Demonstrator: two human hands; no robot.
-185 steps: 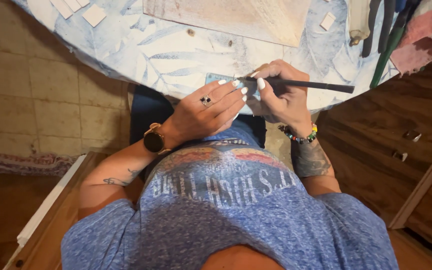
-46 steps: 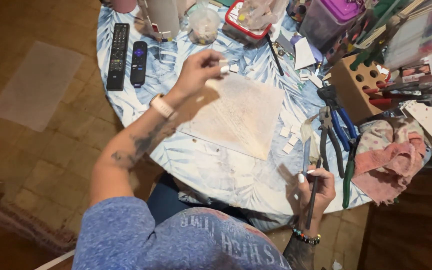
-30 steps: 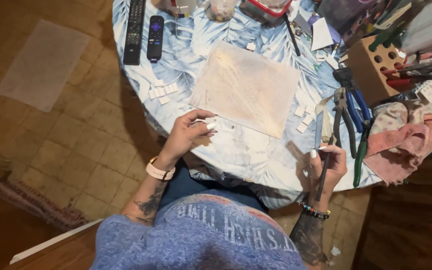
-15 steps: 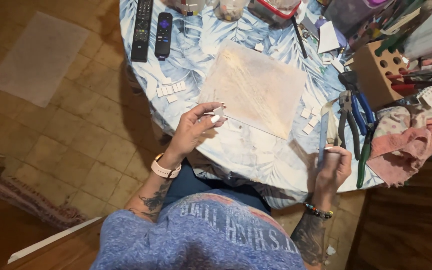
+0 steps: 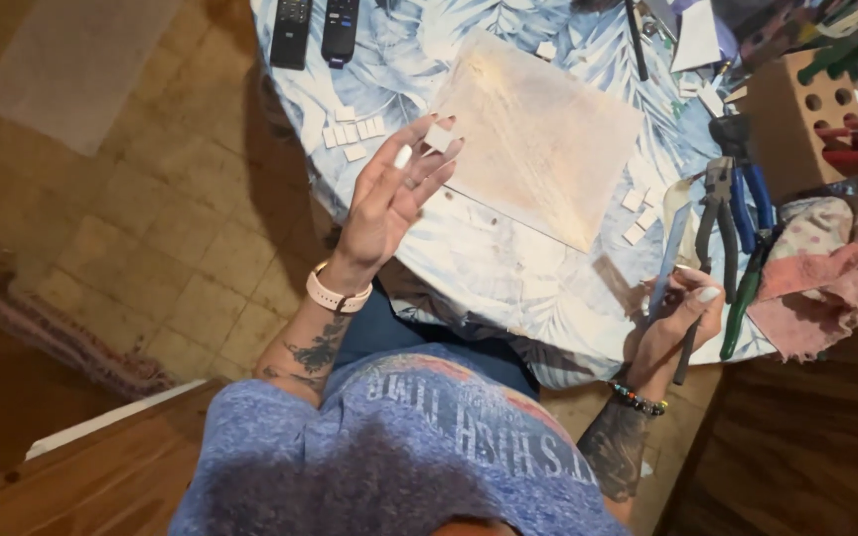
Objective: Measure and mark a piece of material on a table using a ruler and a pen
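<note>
The left hand pinches a small white square tile at its fingertips above the leaf-patterned counter; the right hand's fingers close around a thin dark-handled palette knife.

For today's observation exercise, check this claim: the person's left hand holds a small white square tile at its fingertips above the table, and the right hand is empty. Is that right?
Not quite. In the head view the left hand does hold the small white tile at its fingertips above the table, but the right hand is not empty: it grips a thin dark-handled tool.
</note>
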